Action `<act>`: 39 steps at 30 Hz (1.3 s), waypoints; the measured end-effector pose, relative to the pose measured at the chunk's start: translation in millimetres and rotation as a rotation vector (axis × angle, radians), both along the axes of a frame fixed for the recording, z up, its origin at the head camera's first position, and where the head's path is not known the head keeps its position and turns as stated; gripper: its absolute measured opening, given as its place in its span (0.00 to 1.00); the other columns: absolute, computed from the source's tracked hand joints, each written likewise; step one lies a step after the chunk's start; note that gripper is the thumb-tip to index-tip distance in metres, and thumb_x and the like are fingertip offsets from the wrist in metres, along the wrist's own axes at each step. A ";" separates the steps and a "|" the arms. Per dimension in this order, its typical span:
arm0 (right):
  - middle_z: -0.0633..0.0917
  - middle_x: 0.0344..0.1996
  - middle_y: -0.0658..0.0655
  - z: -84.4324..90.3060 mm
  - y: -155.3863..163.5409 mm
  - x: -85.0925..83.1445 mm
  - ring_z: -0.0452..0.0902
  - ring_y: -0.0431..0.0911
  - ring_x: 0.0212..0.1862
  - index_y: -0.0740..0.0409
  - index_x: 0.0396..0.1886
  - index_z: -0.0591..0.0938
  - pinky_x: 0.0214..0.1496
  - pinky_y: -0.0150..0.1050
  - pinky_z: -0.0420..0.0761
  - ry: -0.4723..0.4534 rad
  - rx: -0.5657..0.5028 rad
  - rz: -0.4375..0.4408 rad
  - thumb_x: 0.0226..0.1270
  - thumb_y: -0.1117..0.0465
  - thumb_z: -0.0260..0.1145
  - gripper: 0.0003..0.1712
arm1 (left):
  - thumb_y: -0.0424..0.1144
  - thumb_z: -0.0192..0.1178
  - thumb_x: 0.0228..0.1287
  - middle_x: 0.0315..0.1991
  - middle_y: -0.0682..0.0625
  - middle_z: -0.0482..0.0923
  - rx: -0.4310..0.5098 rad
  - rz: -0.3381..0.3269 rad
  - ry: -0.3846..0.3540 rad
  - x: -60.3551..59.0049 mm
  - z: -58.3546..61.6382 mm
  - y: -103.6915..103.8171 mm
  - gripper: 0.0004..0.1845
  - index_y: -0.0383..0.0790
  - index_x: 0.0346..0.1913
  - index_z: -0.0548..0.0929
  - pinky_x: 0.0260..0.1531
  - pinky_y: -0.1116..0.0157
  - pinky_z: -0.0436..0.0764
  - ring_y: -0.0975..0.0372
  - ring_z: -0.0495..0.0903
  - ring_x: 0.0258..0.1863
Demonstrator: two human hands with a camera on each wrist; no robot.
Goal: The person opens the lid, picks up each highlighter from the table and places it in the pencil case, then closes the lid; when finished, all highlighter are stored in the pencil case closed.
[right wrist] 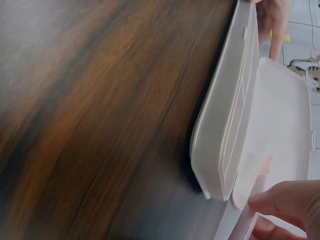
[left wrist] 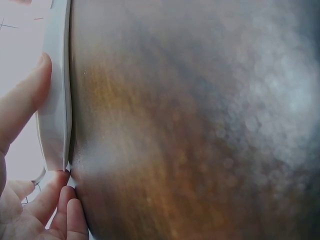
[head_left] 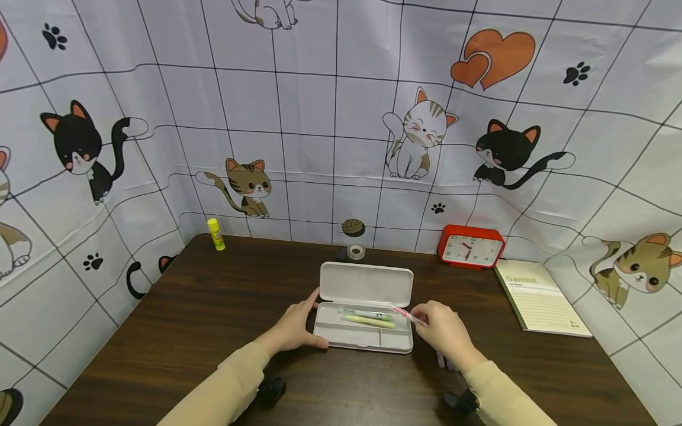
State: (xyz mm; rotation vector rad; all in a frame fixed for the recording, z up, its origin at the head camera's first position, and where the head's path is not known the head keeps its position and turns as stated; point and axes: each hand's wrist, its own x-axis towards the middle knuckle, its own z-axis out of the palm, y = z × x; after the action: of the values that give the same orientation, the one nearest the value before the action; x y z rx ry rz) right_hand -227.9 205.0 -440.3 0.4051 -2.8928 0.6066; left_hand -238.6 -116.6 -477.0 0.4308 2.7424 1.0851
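Note:
A white pencil case (head_left: 367, 347) lies with its lid (head_left: 366, 284) raised. In its long compartment lie a green-and-clear pen (head_left: 367, 314) and a yellow-green pen (head_left: 370, 321). My left hand (head_left: 292, 328) holds the case's left end, thumb at the front wall and fingers along the side; the left wrist view shows the thumb (left wrist: 30, 92) pressed to the wall. Between thumb and fingers, my right hand (head_left: 443, 330) pinches a pink pen (head_left: 407, 314), its tip over the case's right end. In the right wrist view, the pen (right wrist: 250, 212) slants toward the lid.
Pinkish-purple pens (head_left: 444, 361) lie partly hidden below my right hand. Behind the case stands a roll of tape (head_left: 356, 252). A red clock (head_left: 471, 247) and a notepad (head_left: 543, 299) are at the back right, a yellow glue stick (head_left: 216, 234) at the back left.

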 end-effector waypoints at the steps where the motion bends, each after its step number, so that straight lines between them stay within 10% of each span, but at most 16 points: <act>1: 0.75 0.22 0.47 -0.3 -2.1 -0.3 0.68 0.40 0.26 0.54 0.30 0.86 0.27 0.36 0.70 0.007 0.004 0.009 0.50 0.69 0.69 0.08 | 0.51 0.78 0.38 0.62 0.42 0.70 0.001 -0.001 0.001 0.3 0.5 0.1 0.65 0.38 0.75 0.47 0.61 0.44 0.62 0.43 0.61 0.64; 39: 0.80 0.24 0.47 -6.4 -70.9 -13.2 0.75 0.41 0.28 0.51 0.28 0.86 0.28 0.37 0.75 0.089 0.055 0.195 0.50 0.65 0.73 0.06 | 0.50 0.78 0.38 0.62 0.41 0.69 0.005 -0.001 0.001 1.6 1.5 -0.2 0.64 0.38 0.75 0.48 0.62 0.44 0.61 0.43 0.62 0.63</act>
State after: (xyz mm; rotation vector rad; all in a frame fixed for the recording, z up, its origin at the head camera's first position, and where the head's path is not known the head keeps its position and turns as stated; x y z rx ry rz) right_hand -241.1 134.1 -446.7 0.7101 -2.8102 0.5235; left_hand -237.0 -116.9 -475.5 0.4335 2.7410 1.0916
